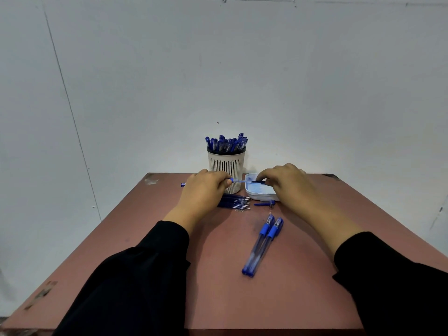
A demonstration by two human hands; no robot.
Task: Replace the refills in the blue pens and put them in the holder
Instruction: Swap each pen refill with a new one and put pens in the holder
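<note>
Head view showed a blue pen (244,181) held level before the holder (226,166), above the table (150,238); left hand (206,190) fingers pinched one end, right hand (286,183) fingers the other; a straight, steady pull would likely suit the refill best.
</note>
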